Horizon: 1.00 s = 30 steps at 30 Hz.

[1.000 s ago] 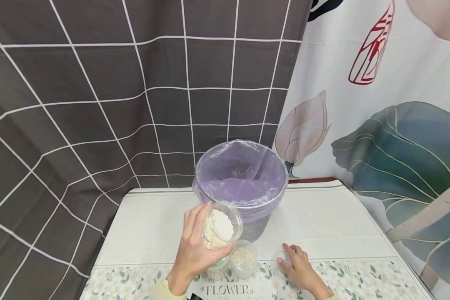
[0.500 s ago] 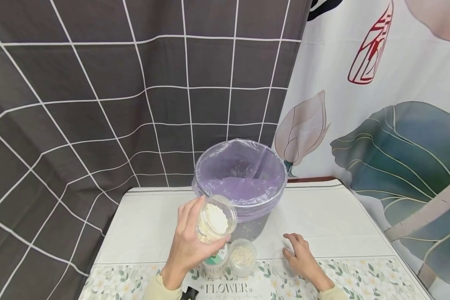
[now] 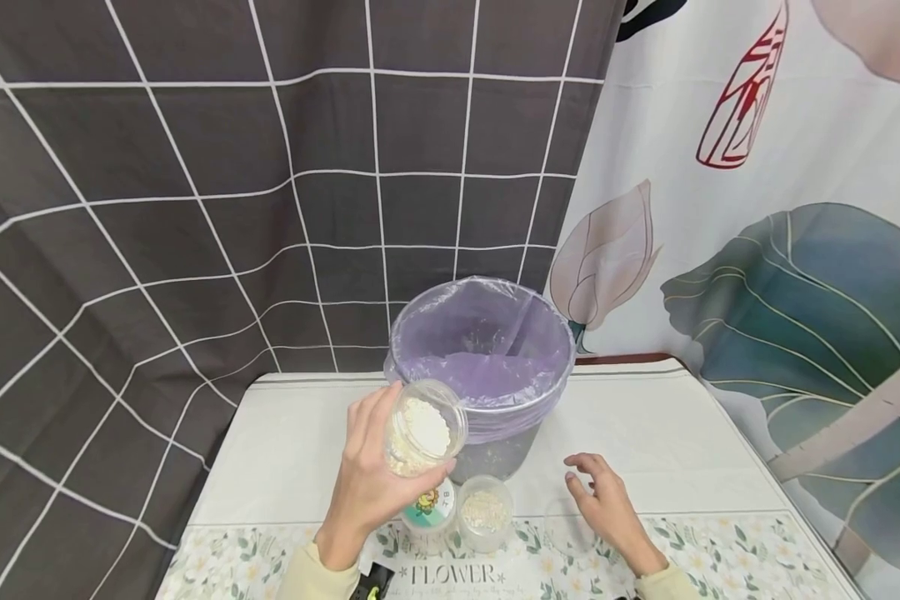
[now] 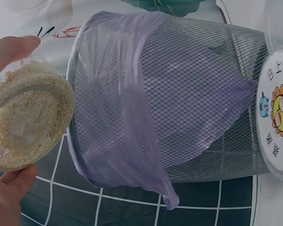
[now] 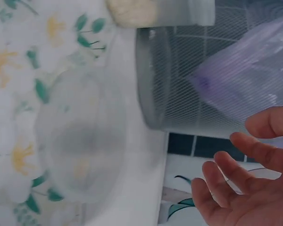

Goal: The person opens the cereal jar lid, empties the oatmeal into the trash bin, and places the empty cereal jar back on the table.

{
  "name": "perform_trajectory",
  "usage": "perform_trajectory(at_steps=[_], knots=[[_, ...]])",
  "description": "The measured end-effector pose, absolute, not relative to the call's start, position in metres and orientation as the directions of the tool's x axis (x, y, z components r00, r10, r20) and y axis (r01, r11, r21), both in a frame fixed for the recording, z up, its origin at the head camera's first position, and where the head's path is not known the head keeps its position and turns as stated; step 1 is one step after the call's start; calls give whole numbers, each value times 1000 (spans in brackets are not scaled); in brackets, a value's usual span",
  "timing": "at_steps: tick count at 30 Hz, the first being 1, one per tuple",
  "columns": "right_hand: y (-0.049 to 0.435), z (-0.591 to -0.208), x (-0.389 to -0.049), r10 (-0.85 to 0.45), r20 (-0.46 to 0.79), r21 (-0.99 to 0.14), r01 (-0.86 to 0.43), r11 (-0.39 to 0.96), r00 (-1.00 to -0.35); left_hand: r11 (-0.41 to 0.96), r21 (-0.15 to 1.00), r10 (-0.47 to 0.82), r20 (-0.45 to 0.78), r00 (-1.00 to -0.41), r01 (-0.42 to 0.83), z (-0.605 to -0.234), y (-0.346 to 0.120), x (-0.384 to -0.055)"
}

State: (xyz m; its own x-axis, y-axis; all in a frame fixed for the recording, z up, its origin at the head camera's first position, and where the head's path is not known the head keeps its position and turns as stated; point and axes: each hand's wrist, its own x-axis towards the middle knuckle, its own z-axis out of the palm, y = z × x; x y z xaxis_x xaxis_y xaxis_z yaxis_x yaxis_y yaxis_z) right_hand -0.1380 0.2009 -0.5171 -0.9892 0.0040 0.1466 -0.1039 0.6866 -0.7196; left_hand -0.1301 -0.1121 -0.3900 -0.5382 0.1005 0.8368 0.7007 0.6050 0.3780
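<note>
My left hand (image 3: 363, 475) grips a clear plastic jar (image 3: 423, 433) of pale flakes, tilted with its mouth toward the head camera. It hangs in front of the rim of a mesh wastebasket (image 4: 203, 94) lined with a purple bag (image 4: 111, 108). Below the jar stands a container with a sun-face picture on its white and green lid (image 4: 279, 108). Right of that is an uncovered clear tub (image 3: 486, 515) holding similar flakes. My right hand (image 3: 606, 510) holds nothing, its fingers loosely bent. A transparent round lid (image 5: 82, 136) lies on the table near it.
The white table (image 3: 307, 442) has a flower-print strip with lettering (image 3: 453, 575) along its front. Behind it hangs a dark grid-pattern curtain (image 3: 330, 217). A white curtain with plant prints (image 3: 630, 317) hangs at the right.
My left hand has shifted left and slightly up with the jar, uncovering more of the sun-face lid. My right hand has lifted off the clear lid and moved slightly away.
</note>
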Motion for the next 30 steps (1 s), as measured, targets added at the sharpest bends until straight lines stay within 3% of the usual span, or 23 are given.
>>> perform_trajectory(at_steps=[8, 14, 18, 23, 30], knots=[[196, -498, -141, 16, 208, -741, -147, 655, -978, 600, 382, 84, 844, -530, 703, -385, -113, -131], [195, -486, -144, 68, 256, -760, -158, 630, -964, 596, 458, 42, 802, -596, 659, -386, -112, -128], [195, -479, -148, 96, 275, -835, -188, 518, -957, 587, 482, 38, 787, -616, 651, -385, -111, -127], [196, -470, -155, 121, 254, -917, -200, 345, -960, 598, 453, 48, 804, -593, 661, -383, -111, -129], [198, -451, -167, 156, 200, -954, -157, 255, -967, 601, 413, 38, 840, -541, 685, -380, -111, -136]])
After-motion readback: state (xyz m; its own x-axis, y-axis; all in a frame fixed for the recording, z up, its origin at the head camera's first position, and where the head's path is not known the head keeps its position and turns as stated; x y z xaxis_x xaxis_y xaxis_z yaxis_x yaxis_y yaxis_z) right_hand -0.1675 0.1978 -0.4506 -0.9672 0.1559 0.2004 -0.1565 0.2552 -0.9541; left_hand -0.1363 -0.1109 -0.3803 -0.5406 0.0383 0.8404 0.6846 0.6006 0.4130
